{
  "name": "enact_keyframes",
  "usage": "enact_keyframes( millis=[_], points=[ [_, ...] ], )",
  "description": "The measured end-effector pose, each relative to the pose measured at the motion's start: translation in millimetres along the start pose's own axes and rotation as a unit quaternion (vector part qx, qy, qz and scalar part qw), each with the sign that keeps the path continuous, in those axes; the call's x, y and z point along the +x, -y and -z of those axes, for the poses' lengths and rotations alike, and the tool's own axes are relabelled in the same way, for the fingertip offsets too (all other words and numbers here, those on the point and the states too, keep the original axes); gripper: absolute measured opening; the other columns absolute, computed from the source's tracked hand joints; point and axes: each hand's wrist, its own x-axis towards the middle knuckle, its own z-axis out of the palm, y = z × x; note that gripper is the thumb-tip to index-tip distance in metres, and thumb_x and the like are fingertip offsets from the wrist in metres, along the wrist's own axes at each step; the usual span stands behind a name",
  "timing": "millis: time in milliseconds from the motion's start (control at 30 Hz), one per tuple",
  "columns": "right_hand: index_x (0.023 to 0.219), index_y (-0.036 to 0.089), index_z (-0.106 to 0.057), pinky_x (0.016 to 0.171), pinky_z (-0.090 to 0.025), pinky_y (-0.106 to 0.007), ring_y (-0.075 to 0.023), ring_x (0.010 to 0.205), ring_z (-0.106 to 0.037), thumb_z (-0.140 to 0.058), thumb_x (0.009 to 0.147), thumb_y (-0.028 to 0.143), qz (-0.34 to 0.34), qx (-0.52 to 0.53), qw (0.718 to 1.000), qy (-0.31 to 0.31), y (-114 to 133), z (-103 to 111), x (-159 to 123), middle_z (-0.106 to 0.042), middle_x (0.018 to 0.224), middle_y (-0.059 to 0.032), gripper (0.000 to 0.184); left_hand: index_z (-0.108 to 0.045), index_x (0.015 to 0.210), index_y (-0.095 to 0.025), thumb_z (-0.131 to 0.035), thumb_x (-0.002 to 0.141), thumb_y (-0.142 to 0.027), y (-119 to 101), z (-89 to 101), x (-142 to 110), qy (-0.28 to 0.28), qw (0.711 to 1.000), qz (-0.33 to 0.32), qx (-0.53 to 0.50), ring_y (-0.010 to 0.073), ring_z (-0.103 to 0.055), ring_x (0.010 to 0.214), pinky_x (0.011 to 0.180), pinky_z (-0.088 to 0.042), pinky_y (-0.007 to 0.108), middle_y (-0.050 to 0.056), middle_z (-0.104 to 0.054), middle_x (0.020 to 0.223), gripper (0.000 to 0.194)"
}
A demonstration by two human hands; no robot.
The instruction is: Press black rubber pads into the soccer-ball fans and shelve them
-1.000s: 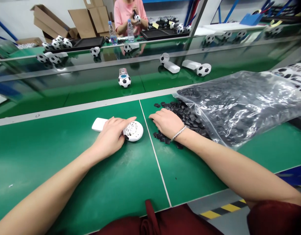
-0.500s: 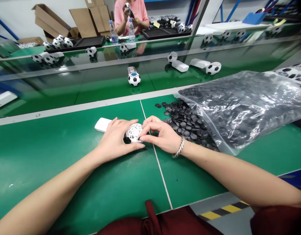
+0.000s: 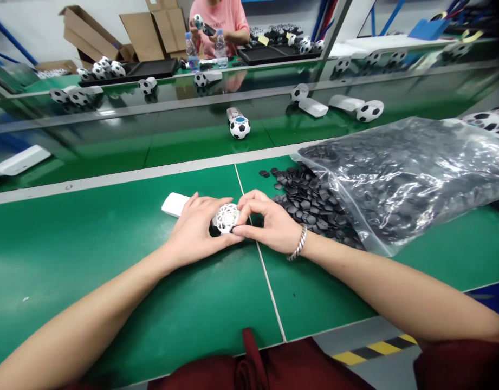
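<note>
My left hand [image 3: 200,226] is wrapped around a soccer-ball-shaped device [image 3: 227,218] on the green bench. The face turned up is a white openwork lattice, and dark patches show along its side. Its white handle [image 3: 175,204] sticks out past my knuckles to the left. My right hand [image 3: 269,222], with a twisted bracelet at the wrist, pinches a small black piece [image 3: 235,229] against the right edge of the ball. Fingers partly cover that piece. Beside my right hand lies a loose heap of black pentagon pieces [image 3: 314,203].
A clear plastic bag [image 3: 412,179] full of black pieces lies to the right of the heap. Beyond the bench edge, belts carry ball devices [image 3: 240,128] with white handles. Across them a co-worker [image 3: 220,27] holds a ball device near bottles [image 3: 221,50] and black trays [image 3: 151,68].
Both my hands stay at the ball, the right still pinching at its edge. Devices on the near belt have moved right, those on the far belt left. The co-worker's ball device is lower.
</note>
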Motion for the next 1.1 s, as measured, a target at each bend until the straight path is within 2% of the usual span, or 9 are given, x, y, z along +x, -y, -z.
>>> enact_keyframes(
  millis=[133, 267, 500, 567, 633, 733, 833, 933, 1100],
  points=[
    [0.087, 0.019, -0.051, 0.087, -0.044, -0.041, -0.0222, 0.112, -0.046, -0.071, 0.063, 0.022, -0.06, 0.021, 0.998, 0.012, -4, -1, 1, -0.051, 0.112, -0.0078, 0.032, -0.047, 0.12, -0.021, -0.057, 0.07, -0.057, -2, 0.1, 0, 0.003, 1.0, 0.003, -0.001, 0.0239, -0.048, 0.109, 0.106, -0.015, 0.051, 0.006, -0.058, 0.115, 0.062],
    [0.11, 0.019, -0.041, 0.086, -0.047, -0.039, -0.0197, 0.103, -0.055, -0.067, 0.067, 0.022, -0.1, 0.125, 0.985, 0.071, -7, -3, 2, -0.053, 0.116, -0.01, 0.05, -0.05, 0.116, -0.019, -0.059, 0.071, -0.053, -4, -0.7, 0, -0.012, 1.0, 0.002, -0.005, 0.0222, -0.051, 0.1, 0.105, -0.019, 0.049, 0.005, -0.06, 0.105, 0.058],
    [0.107, 0.017, -0.045, 0.075, -0.05, -0.032, -0.019, 0.099, -0.056, -0.063, 0.073, 0.028, -0.082, 0.087, 0.99, 0.073, -10, 1, 5, -0.057, 0.11, -0.0092, 0.04, -0.05, 0.114, -0.02, -0.06, 0.071, -0.052, -1, -0.9, 0, -0.013, 0.999, -0.022, -0.027, 0.0224, -0.051, 0.1, 0.105, -0.021, 0.049, 0.005, -0.06, 0.105, 0.054],
    [0.1, 0.017, -0.05, 0.071, -0.049, -0.031, -0.0174, 0.092, -0.058, -0.058, 0.077, 0.033, -0.078, 0.039, 0.995, 0.05, -10, 11, 8, -0.058, 0.103, -0.0082, 0.029, -0.046, 0.118, -0.02, -0.061, 0.068, -0.056, 0, -0.3, 0, 0.004, 0.999, -0.028, -0.03, 0.0237, -0.05, 0.105, 0.106, -0.017, 0.05, 0.007, -0.058, 0.11, 0.064],
    [0.091, 0.017, -0.056, 0.068, -0.048, -0.03, -0.0165, 0.083, -0.057, -0.057, 0.078, 0.034, -0.067, -0.08, 0.994, -0.008, -10, 24, 12, -0.057, 0.094, -0.0066, 0.022, -0.044, 0.12, -0.019, -0.063, 0.063, -0.061, 0, 1.1, 1, 0.012, 0.999, -0.03, -0.033, 0.0253, -0.048, 0.11, 0.108, -0.014, 0.051, 0.008, -0.056, 0.115, 0.073],
    [0.079, 0.017, -0.061, 0.071, -0.044, -0.031, -0.0165, 0.076, -0.054, -0.061, 0.076, 0.026, -0.058, -0.28, 0.957, -0.055, -8, 44, 17, -0.056, 0.082, -0.0044, 0.01, -0.046, 0.118, -0.019, -0.063, 0.064, -0.059, 1, 5.9, 1, 0.022, 0.999, -0.025, -0.032, 0.0278, -0.043, 0.117, 0.108, -0.01, 0.053, 0.01, -0.054, 0.119, 0.069],
    [0.073, 0.017, -0.062, 0.071, -0.042, -0.031, -0.0168, 0.074, -0.053, -0.059, 0.076, 0.019, -0.1, -0.38, 0.919, -0.018, -6, 58, 19, -0.057, 0.077, -0.0039, 0.005, -0.042, 0.124, -0.021, -0.062, 0.07, -0.047, 0, 12.5, -2, 0.072, 0.997, -0.019, -0.022, 0.032, -0.027, 0.129, 0.106, -0.012, 0.057, 0.01, -0.047, 0.129, 0.063],
    [0.071, 0.019, -0.064, 0.065, -0.041, -0.029, -0.0163, 0.07, -0.054, -0.06, 0.076, 0.02, -0.139, -0.4, 0.905, 0.036, -6, 60, 19, -0.06, 0.074, -0.0025, 0.007, -0.035, 0.13, -0.024, -0.059, 0.073, -0.032, -1, 14.3, -8, 0.09, 0.996, 0.007, -0.004, 0.0341, -0.011, 0.134, 0.103, -0.018, 0.059, 0.009, -0.036, 0.139, 0.063],
    [0.075, 0.02, -0.067, 0.066, -0.042, -0.031, -0.0204, 0.078, -0.057, -0.062, 0.076, 0.025, -0.129, -0.418, 0.894, 0.098, -7, 51, 16, -0.065, 0.08, -0.0037, 0.007, -0.038, 0.127, -0.021, -0.063, 0.069, -0.044, -8, 4.7, -10, 0.053, 0.995, 0.055, -0.058, 0.0331, -0.004, 0.135, 0.104, -0.019, 0.057, 0.011, -0.022, 0.145, 0.067]
  ],
)
